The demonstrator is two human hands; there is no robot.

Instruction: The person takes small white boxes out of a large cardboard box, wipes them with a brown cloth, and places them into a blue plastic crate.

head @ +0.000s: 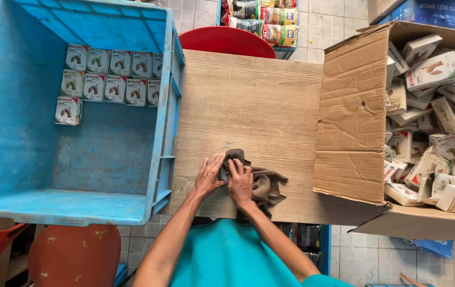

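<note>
Brown cloth (259, 183) on wooden board (249, 117): left hand (209, 178) and right hand (241, 180) pinched its folded end, fingers closed.

One head-worn camera looks straight down, close above the wooden board (249, 117).
</note>
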